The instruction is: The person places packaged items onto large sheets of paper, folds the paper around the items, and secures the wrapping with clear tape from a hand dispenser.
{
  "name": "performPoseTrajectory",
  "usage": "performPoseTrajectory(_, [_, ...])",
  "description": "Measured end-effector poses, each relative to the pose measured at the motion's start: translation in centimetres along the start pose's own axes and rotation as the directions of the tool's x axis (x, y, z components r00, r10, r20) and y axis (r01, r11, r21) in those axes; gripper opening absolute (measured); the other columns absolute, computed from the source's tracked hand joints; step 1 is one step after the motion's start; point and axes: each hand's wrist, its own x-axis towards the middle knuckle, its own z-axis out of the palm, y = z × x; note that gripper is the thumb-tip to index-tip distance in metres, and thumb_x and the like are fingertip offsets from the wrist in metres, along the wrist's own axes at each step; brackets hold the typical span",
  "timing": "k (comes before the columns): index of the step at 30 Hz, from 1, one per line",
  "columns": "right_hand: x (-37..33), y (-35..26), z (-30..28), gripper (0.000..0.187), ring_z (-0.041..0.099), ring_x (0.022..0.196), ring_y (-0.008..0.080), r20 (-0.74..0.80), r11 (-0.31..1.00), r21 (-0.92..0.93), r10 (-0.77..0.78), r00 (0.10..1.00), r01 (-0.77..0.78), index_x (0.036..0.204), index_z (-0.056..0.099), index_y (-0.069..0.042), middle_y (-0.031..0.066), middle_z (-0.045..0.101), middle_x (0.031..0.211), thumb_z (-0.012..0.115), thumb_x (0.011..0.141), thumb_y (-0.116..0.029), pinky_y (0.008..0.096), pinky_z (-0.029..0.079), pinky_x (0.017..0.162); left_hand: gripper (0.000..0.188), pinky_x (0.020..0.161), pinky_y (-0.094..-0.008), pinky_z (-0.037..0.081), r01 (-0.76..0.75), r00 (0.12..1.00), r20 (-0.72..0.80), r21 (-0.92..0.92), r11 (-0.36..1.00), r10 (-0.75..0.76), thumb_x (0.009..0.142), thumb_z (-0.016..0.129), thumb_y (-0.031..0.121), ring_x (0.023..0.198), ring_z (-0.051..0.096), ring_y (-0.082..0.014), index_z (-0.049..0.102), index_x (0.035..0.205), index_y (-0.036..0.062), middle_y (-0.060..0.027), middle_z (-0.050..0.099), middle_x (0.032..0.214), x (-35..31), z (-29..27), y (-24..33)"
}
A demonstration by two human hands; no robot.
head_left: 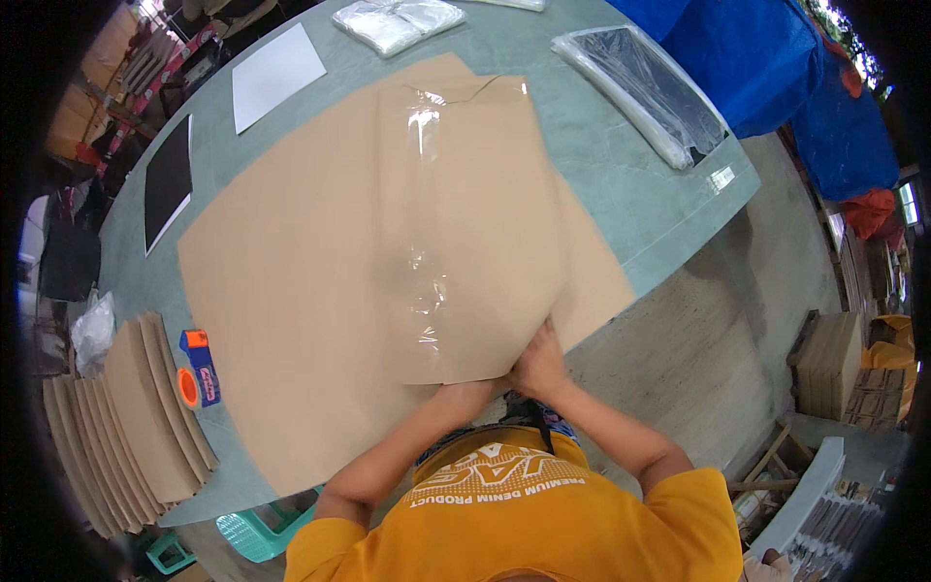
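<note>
A large sheet of brown cardboard [291, 252] lies on the table. On top of it rests a narrower brown cardboard panel [485, 223], with a strip of shiny clear tape [423, 175] running down its length and a creased far edge. My right hand [539, 367] grips the panel's near right corner, its fingers partly under the edge. At the panel's near edge is my left hand [473, 396]; its fingers are hidden beneath the cardboard and behind the right hand.
An orange and blue tape dispenser [199, 369] sits left, beside a stack of folded cardboard [136, 417]. Clear plastic bags [640, 92] lie far right, more plastic packs [398, 21] at the back. A white sheet [276, 78] and a black sheet [169, 184] lie far left.
</note>
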Motion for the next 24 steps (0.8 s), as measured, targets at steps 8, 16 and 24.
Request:
performPoseTrajectory(8, [4.2,-11.9,9.9,0.056,0.046,0.112,0.0298,-0.035,0.926,0.367,0.108,0.994,-0.088,0.121,0.047,-0.003,0.0146,0.049,0.120,0.061,0.078,-0.037,0.0430,0.036,0.095,0.032,0.085,-0.0427,0.042,-0.011,0.932,-0.359,0.098,0.995,0.046,0.087,0.050,0.022,0.101,0.053,-0.0345,0.055,0.108,-0.0005,-0.0206,0.058,0.102,6.1,-14.6,-5.6])
performPoseTrajectory(16, [0.6,0.6,9.8,0.055,0.046,0.110,0.0322,-0.244,0.883,0.372,0.392,0.887,-0.287,0.121,0.047,-0.003,0.0161,0.049,0.120,0.061,0.078,-0.035,0.0437,0.036,0.094,0.045,0.088,-0.0409,0.042,-0.362,0.905,-0.188,0.133,0.923,0.382,0.079,0.058,0.024,0.105,0.050,-0.0362,0.050,0.114,-0.0035,-0.0195,0.059,0.100,-2.5,-8.1,-13.9])
performPoseTrajectory(24, [-1.7,-3.5,5.6,0.032,0.052,0.098,0.0337,0.047,0.936,-0.033,0.353,0.934,-0.352,0.109,0.054,-0.001,0.0191,0.055,0.104,0.057,0.079,-0.012,0.0405,0.042,0.086,0.047,0.101,-0.0440,0.029,-0.339,0.898,-0.377,-0.262,0.904,0.228,0.080,0.053,0.035,0.113,0.046,-0.0325,0.054,0.113,0.0021,-0.0189,0.051,0.118,1.1,2.1,-2.3])
